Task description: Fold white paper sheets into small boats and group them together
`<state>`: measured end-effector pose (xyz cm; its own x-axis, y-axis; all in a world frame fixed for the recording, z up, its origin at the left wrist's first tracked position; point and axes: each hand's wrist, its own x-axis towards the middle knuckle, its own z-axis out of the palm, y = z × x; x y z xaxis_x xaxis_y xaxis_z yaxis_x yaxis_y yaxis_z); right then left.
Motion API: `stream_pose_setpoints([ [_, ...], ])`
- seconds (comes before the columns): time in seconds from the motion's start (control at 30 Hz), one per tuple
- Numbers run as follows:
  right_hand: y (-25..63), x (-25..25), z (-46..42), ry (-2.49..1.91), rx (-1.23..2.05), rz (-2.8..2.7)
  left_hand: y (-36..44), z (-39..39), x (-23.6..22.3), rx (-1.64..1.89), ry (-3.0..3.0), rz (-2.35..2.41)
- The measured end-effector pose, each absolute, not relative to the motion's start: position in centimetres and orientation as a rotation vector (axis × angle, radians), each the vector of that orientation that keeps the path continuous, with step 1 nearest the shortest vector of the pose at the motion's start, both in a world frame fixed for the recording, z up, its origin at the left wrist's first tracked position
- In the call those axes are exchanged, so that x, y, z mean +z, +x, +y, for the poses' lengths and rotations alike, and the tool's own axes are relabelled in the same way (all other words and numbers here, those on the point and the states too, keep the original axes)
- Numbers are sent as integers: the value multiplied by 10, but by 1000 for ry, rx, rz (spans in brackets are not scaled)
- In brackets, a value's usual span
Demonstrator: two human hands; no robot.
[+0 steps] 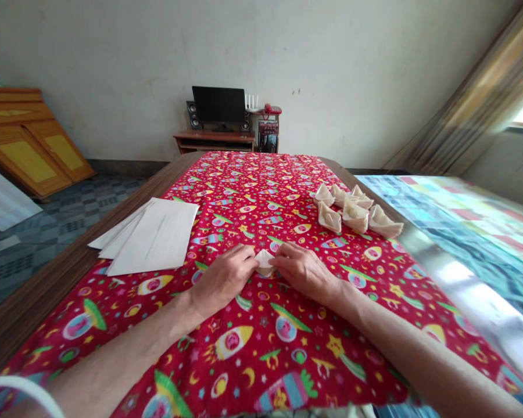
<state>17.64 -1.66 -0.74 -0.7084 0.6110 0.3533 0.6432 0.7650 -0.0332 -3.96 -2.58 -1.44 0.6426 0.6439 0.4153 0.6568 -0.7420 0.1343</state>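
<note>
Between my two hands is a small folded white paper, with a peaked top, just above or on the red patterned cloth. My left hand pinches its left corner between thumb and fingers. On the opposite corner, my right hand has a similar pinch. To the left lies a fanned pile of white paper sheets, the top one with faint print. Folded paper boats, several of them and some nested in stacks, stand in a group to the right.
The red cloth with rocket prints covers most of the brown table. Beyond it are a monitor on a low desk and a red telephone. A wooden cabinet stands left; a bed with a patterned cover is at right.
</note>
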Motion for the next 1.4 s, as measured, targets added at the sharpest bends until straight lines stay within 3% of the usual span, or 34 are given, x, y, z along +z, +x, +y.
stream_pose_setpoints([
  [0.2,181,-19,-9,-895,181,-2440,-39,-22,-21,-1011,-2866,-1236],
  [0.37,178,-16,-8,-983,406,-2307,-38,-20,-19,-1058,-2872,-1373],
  [0.6,171,-17,-11,-1140,163,-2363,-36,-18,-17,-929,-2857,-1467],
  [0.87,166,-15,-7,-1279,136,-2396,-30,-18,-17,-889,-2780,-1566],
  [1.17,167,-4,-13,-1324,189,-2421,-35,-20,-15,-797,-2717,-1610],
  [1.4,173,-5,-11,-1207,341,-2332,-43,-20,-19,-992,-2732,-1550],
])
